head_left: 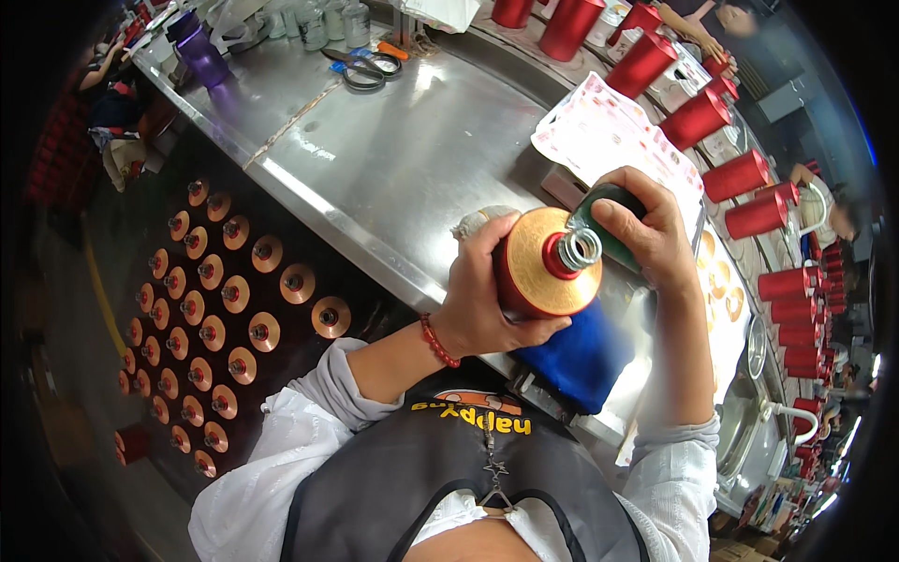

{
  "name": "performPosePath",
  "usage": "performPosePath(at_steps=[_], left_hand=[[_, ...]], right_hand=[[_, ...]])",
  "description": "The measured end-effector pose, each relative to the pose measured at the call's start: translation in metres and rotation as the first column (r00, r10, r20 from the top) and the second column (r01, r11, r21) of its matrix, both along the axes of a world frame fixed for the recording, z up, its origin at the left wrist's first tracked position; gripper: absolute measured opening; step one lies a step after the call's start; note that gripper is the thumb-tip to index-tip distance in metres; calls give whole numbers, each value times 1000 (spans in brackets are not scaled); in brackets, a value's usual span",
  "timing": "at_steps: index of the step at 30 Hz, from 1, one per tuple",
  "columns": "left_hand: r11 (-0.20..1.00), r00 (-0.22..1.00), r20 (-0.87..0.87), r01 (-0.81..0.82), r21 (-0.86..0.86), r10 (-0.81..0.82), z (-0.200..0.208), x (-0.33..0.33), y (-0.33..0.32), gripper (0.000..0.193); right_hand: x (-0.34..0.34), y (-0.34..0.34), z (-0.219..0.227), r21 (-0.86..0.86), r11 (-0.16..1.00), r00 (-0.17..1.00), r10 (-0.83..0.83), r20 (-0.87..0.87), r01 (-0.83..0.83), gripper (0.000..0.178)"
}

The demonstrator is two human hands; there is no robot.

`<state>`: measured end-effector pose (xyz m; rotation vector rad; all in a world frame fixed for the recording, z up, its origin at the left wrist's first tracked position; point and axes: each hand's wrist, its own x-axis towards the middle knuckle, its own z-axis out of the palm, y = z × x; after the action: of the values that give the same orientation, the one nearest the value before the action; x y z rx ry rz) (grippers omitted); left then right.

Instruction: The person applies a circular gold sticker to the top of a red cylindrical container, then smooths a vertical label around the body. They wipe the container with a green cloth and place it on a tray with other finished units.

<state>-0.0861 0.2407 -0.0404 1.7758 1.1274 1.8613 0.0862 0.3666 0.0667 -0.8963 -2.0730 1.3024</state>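
My left hand (475,298) is wrapped round a red bottle (552,258), which has a gold ring-shaped top and a bare glass mouth tilted toward me. In my right hand (651,229), between thumb and fingers, is a dark green, smooth piece (613,225) whose kind I cannot make out. It lies right beside the bottle's neck, and I cannot tell whether the two touch. A greyish-white bundle (484,219) shows behind my left fingers. Below the bottle lies a blue cloth (581,361) at the bench edge.
Many red bottles with gold tops (262,331) stand in rows at the lower left. Black-handled scissors (367,70) and a purple bottle (198,56) rest on the metal bench (412,140). Red bottles (693,117) line the conveyor at right, with people beyond.
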Motion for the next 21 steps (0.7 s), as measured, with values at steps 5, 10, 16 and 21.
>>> performPosePath(at_steps=[5,10,16,21], left_hand=[[997,999,44,31,-67,-28,-6,1,-2,104],[994,994,90,67,-82,-60,-5,0,3,104],[998,1000,0,24,-54,-24,5,-9,14,107],[987,991,-105,61,-145,-77,-3,-23,11,109]], right_hand=[[-26,38,3,47,982,981,177,78,-181,31],[-60,48,18,-96,892,893,447,56,-441,27],[-77,47,12,6,908,903,415,109,-418,31],[-38,28,-1,327,937,988,-149,45,126,21]])
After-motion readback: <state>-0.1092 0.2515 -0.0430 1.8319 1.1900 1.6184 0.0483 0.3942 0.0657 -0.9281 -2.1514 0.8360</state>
